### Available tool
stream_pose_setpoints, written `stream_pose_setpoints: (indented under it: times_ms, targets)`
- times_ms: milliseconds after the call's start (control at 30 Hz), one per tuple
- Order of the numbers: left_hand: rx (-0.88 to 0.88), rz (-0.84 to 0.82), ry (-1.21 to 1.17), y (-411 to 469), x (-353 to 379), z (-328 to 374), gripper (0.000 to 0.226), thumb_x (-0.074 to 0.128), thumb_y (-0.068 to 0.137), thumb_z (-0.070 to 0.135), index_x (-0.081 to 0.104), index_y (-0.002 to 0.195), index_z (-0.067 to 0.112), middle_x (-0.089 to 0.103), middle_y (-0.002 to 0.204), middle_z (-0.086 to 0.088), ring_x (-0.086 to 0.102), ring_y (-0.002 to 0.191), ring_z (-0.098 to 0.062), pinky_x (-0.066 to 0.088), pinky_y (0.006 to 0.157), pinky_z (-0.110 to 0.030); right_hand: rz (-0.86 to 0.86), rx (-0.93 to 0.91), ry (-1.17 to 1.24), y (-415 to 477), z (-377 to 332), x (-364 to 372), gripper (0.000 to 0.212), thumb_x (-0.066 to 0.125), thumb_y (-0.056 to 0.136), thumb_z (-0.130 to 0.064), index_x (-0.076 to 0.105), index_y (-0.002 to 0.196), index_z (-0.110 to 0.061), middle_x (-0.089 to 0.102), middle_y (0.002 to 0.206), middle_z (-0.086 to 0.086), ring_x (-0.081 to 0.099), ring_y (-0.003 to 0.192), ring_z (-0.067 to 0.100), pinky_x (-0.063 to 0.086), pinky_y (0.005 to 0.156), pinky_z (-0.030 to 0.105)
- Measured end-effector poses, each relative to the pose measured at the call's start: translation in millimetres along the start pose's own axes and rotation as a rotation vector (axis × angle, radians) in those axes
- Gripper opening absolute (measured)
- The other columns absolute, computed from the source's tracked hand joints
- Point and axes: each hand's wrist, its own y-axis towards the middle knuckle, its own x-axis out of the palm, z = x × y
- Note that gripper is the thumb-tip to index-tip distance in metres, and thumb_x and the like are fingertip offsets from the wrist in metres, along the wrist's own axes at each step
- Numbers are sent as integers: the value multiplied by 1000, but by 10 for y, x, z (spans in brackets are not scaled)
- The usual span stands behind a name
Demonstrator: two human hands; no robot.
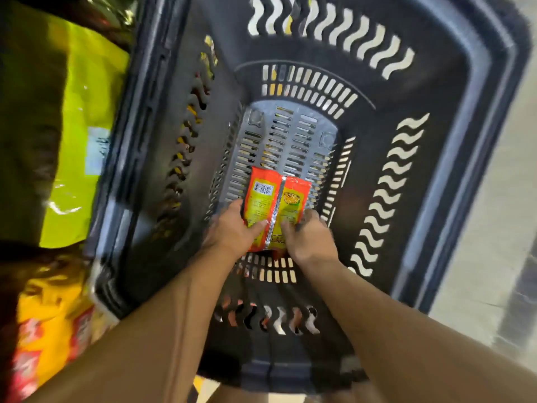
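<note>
left hand (232, 231), right hand (308, 237) round packet (275, 196)

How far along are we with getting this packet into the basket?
Done: the orange-and-yellow foil snack packet is down inside the dark blue slotted plastic basket, near its floor. In hand: the left hand and right hand both grip the packet's near end. Left: let go and withdraw; whether it rests on the floor I cannot tell.

Pale, smooth floor (494, 228) lies to the right; lime-green bags (84, 141) and yellow-red packets (49, 330) crowd the left.
</note>
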Motion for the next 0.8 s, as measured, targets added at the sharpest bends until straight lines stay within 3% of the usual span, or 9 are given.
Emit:
stream_pose_setpoints:
  times_ms: [133, 233, 367, 600, 733, 800]
  targets:
    - [74, 45, 338, -660, -370, 199, 61, 59, 101, 55, 46, 153, 26, 55, 151, -8, 47, 141, -34, 39, 116, -46, -27, -208, -559, -687, -263, -517, 66, 43, 107, -53, 35, 155, -8, 45, 154, 16, 42, 142, 37, 39, 113, 50]
    - [147, 90, 463, -1347, -703, 348, 52, 52, 103, 53, 52, 148, 27, 58, 149, -3, 49, 139, -31, 39, 117, -46, -42, -315, -757, -1383, -489, -941, 65, 43, 107, -52, 35, 154, -8, 44, 155, 17, 41, 141, 38, 38, 113, 51]
    - [207, 183, 541, -2408, -1165, 513, 43, 55, 99, 52, 61, 134, 27, 66, 136, -1, 58, 129, -28, 45, 110, -45, 2, -410, -859, -2365, -693, -1523, 62, 45, 106, -46, 35, 155, -9, 44, 155, 17, 43, 140, 39, 38, 113, 53]
    - [228, 335, 451, -4285, -1926, 757, 44, 60, 97, 47, 66, 132, 21, 70, 133, -5, 62, 127, -30, 48, 107, -43, 140, -563, -860, -4000, -1034, -2545, 61, 55, 100, -48, 45, 147, -10, 53, 148, 15, 47, 139, 37, 43, 113, 50]
    - [151, 441, 478, -5141, -2139, 845, 55, 51, 103, 53, 54, 146, 20, 62, 144, -6, 56, 134, -30, 44, 108, -44, 254, -700, -845, -4734, -1151, -3076, 62, 49, 103, -55, 46, 144, -10, 54, 146, 17, 50, 135, 40, 45, 106, 51]
    - [102, 511, 459, -5540, -2148, 885, 53, 48, 105, 54, 53, 144, 19, 60, 143, -7, 53, 135, -31, 44, 109, -44, 277, -786, -888, -5060, -1176, -3272, 62, 45, 104, -55, 43, 147, -10, 52, 148, 17, 48, 136, 41, 44, 106, 51]
